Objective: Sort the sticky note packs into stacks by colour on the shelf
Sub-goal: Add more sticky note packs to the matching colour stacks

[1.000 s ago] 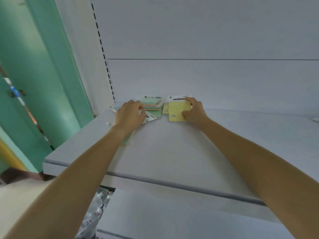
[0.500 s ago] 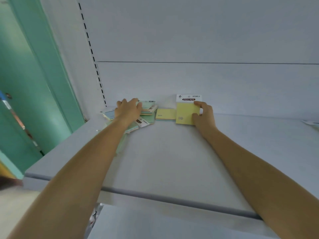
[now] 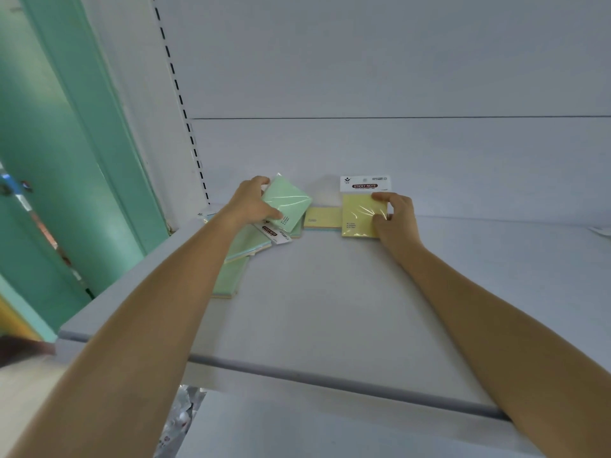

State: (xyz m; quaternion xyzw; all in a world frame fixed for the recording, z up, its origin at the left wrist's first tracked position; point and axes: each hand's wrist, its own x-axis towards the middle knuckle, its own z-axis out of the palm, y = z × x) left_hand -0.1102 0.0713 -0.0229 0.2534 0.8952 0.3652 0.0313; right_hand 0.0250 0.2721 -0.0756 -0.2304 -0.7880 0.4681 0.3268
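Left grip (image 3: pixel 253 203) lifts green pack (image 3: pixel 287 203); white shelf (image 3: pixel 330 292), teal wall (image 3: pixel 66 160).

Two bare forearms are extended from the lower corners of the frame toward its centre, sleeves not being seen. The left hand (image 3: pixel 253 201) is held just left of centre, back of the hand turned up, wrist nearly straight. Its thumb and curled fingers are closed around a pale green, plastic-wrapped square sticky note pack (image 3: pixel 288 203), which is tilted and raised. The right hand (image 3: pixel 395 215) is placed just right of centre, wrist slightly bent inward. Its thumb and fingertips are pinched on the right edge of a pale yellow, plastic-wrapped sticky note pack with a white header card (image 3: pixel 361 210), which is held upright.
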